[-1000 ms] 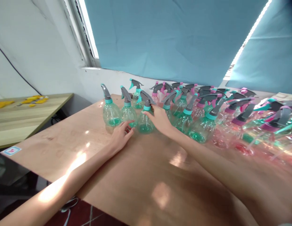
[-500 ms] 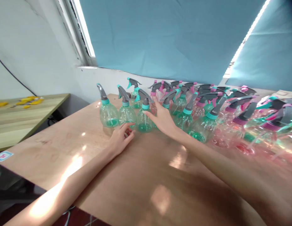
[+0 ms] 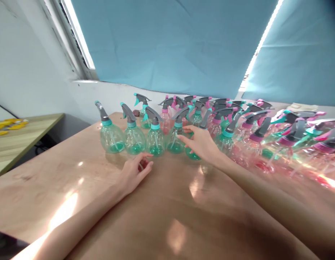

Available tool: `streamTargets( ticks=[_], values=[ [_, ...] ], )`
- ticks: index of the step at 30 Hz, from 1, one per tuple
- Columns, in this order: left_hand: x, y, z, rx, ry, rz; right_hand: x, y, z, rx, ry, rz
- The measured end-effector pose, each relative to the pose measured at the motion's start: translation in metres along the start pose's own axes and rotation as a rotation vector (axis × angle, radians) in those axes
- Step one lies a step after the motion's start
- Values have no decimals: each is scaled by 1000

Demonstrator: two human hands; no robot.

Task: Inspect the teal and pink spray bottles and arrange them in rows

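A row of clear green spray bottles with grey trigger heads and turquoise collars crosses the table. My left hand (image 3: pixel 135 169) rests low in front of a green spray bottle (image 3: pixel 135 139) and its neighbour, a second bottle (image 3: pixel 155 142). Its fingers are loosely bent, thumb apart, holding nothing. My right hand (image 3: pixel 203 144) reaches in front of another green bottle (image 3: pixel 194 154), partly hiding it. Thumb and fingers are apart, their tips pointing at the bottle (image 3: pixel 176 142) to the left; whether they touch is unclear. At the row's left end stands a bottle (image 3: pixel 112 139) with a tilted head.
Many pink and green spray bottles, one a pink bottle (image 3: pixel 254 151), crowd the right side of the wooden table (image 3: pixel 145 216). Behind hangs a blue curtain (image 3: pixel 170 47). Yellow pieces (image 3: pixel 10 124) lie on a side table (image 3: pixel 32 131) at left.
My right hand has drawn back to the right, from the third bottle in the row towards the bottles beside it. The left hand has come slightly nearer. The view has swung right.
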State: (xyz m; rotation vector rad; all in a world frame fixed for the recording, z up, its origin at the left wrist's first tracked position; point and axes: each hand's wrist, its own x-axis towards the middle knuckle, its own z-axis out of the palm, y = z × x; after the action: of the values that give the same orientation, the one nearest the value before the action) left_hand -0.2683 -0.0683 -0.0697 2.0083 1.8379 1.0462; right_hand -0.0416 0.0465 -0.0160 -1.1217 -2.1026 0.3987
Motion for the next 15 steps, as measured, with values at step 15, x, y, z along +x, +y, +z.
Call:
streamTargets(
  ticks=[15],
  values=[
    [80, 88, 36, -145, -154, -192, -6, 4, -1, -651, -128, -44]
  ],
)
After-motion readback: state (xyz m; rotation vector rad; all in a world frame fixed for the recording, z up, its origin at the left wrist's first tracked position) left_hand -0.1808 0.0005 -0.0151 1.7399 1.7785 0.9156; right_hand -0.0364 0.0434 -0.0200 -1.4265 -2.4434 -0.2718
